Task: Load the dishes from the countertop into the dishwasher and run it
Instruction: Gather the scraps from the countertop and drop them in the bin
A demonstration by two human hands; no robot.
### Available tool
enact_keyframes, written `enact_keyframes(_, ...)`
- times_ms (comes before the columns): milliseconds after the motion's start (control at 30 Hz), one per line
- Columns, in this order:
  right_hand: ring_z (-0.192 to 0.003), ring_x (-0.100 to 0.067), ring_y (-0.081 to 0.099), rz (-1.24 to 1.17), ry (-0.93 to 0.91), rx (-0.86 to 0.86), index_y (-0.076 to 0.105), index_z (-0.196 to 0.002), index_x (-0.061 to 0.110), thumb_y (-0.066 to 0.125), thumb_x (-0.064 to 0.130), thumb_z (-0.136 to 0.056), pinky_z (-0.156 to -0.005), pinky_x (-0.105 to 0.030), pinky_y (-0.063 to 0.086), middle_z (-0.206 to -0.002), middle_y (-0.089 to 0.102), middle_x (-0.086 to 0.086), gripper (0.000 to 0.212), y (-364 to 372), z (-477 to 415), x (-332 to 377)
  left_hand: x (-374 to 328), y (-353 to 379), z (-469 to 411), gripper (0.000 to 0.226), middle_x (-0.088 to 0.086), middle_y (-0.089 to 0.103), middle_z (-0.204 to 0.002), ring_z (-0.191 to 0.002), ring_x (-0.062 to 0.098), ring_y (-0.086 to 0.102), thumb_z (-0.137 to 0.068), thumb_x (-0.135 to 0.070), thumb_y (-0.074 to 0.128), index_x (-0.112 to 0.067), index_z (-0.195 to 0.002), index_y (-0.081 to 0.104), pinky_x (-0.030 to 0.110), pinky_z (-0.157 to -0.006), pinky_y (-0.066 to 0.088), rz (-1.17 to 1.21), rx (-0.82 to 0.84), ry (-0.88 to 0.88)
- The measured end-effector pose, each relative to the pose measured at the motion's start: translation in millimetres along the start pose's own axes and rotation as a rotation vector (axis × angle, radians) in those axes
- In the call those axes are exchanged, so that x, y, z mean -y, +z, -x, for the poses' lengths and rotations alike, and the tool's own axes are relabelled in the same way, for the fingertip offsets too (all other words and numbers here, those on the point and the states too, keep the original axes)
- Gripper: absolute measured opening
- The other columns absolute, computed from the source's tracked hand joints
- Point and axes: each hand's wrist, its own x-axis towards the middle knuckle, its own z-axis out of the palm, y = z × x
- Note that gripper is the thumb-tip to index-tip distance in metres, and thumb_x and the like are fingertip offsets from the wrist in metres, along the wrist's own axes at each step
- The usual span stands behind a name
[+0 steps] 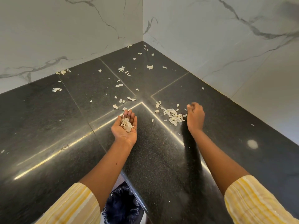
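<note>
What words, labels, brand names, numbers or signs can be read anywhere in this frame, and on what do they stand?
None: no text shows in this view.
The black countertop, the marble walls, the pale scraps, the striped sleeves and the dark bin liner carry no lettering, number or sign.

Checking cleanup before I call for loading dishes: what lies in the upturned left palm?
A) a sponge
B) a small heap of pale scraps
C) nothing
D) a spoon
B: the left hand is held palm up over the black countertop with pale scraps heaped in it.
</note>
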Motion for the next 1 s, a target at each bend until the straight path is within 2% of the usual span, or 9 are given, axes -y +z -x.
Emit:
enact_keyframes(167, -0.133, -0.032, 0.029, 0.316, -0.125, 0.181, 0.028, -0.141, 0.011, 0.037, 0.064, -0.088, -0.104, -0.044, 0.034, -0.143, 0.031, -0.016, 0.075, 29.2, 32.9, 9.5, 1.7, 1.9, 0.8, 0.039, 0.006, 0.068, -0.086, -0.081, 0.016, 0.064, -0.099, -0.024, 0.031, -0.006, -0.092, 0.065, 0.028, -0.083, 0.052, 0.011, -0.012, 0.0)
enact_keyframes(333, -0.142, -0.034, 0.012, 0.412, -0.225, 0.316, 0.019, -0.147, 0.015, 0.038, 0.064, -0.087, -0.115, -0.042, 0.014, -0.152, 0.016, -0.018, 0.08, 69.3, 31.6, 38.9, 1.2, 0.5, 2.1, 0.039, 0.005, 0.071, -0.081, -0.082, 0.016, 0.064, -0.099, -0.025, 0.033, -0.006, -0.093, 0.066, 0.028, -0.084, 0.051, 0.009, -0.019, 0.012)
enact_keyframes(400, -0.141, -0.034, 0.014, 0.44, -0.285, 0.34, 0.023, -0.146, 0.015, 0.039, 0.058, -0.091, -0.115, -0.041, 0.014, -0.152, 0.019, -0.018, 0.072, 83.7, 27.5, 49.5, -0.9, -1.2, 1.3, 0.039, 0.005, 0.072, -0.08, -0.082, 0.016, 0.064, -0.099, -0.024, 0.032, -0.006, -0.093, 0.066, 0.028, -0.083, 0.051, 0.019, -0.029, 0.018)
enact_keyframes(467, -0.135, -0.033, 0.027, 0.459, -0.394, 0.337, 0.039, -0.137, 0.012, 0.043, 0.044, -0.094, -0.111, -0.04, 0.024, -0.143, 0.034, -0.016, 0.054, 93.2, 26.7, 55.2, -4.0, -2.8, 1.0, 0.04, 0.006, 0.072, -0.077, -0.082, 0.016, 0.064, -0.099, -0.024, 0.031, -0.006, -0.092, 0.065, 0.028, -0.083, 0.051, 0.034, -0.041, 0.028)
enact_keyframes(567, -0.109, -0.032, 0.048, 0.435, -0.582, 0.28, 0.056, -0.106, 0.004, 0.045, 0.016, -0.095, -0.085, -0.039, 0.042, -0.113, 0.053, -0.013, 0.019, 94.0, 32.0, 54.5, -6.4, -5.1, 2.2, 0.039, 0.006, 0.072, -0.074, -0.082, 0.017, 0.064, -0.099, -0.024, 0.031, -0.006, -0.09, 0.065, 0.028, -0.086, 0.05, 0.042, -0.051, 0.033)
enact_keyframes(633, -0.098, -0.034, 0.05, 0.438, -0.635, 0.278, 0.057, -0.098, 0.002, 0.043, 0.002, -0.092, -0.075, -0.037, 0.039, -0.104, 0.054, -0.014, 0.015, 88.3, 35.4, 50.9, -5.0, -6.2, 4.2, 0.04, 0.006, 0.072, -0.074, -0.082, 0.017, 0.064, -0.099, -0.024, 0.032, -0.006, -0.089, 0.065, 0.029, -0.087, 0.049, 0.049, -0.054, 0.032)
enact_keyframes(767, -0.095, -0.035, 0.048, 0.477, -0.613, 0.327, 0.055, -0.1, 0.002, 0.042, -0.008, -0.086, -0.072, -0.036, 0.034, -0.105, 0.051, -0.017, 0.021, 78.7, 41.9, 41.4, 2.2, -5.8, 10.7, 0.04, 0.006, 0.072, -0.072, -0.081, 0.017, 0.064, -0.1, -0.024, 0.032, -0.006, -0.087, 0.065, 0.028, -0.085, 0.05, 0.059, -0.054, 0.015)
enact_keyframes(867, -0.09, -0.034, 0.049, 0.368, -0.567, 0.351, 0.055, -0.093, -0.002, 0.041, -0.01, -0.085, -0.067, -0.032, 0.028, -0.099, 0.052, -0.02, 0.018, 74.8, 45.4, 35.8, 8.6, -5.0, 15.4, 0.04, 0.006, 0.071, -0.071, -0.081, 0.017, 0.063, -0.1, -0.024, 0.031, -0.006, -0.087, 0.065, 0.028, -0.085, 0.049, 0.063, -0.049, 0.009)
enact_keyframes(1000, -0.078, -0.019, 0.045, -0.123, -0.18, 0.392, 0.056, -0.085, 0.004, 0.044, -0.002, -0.091, -0.062, -0.023, 0.027, -0.085, 0.054, -0.01, 0.014, 60.5, 46.3, 41.1, 18.5, -3.8, 22.2, 0.041, 0.006, 0.072, -0.071, -0.082, 0.017, 0.063, -0.1, -0.023, 0.03, -0.006, -0.089, 0.065, 0.028, -0.086, 0.048, 0.097, -0.033, -0.002)
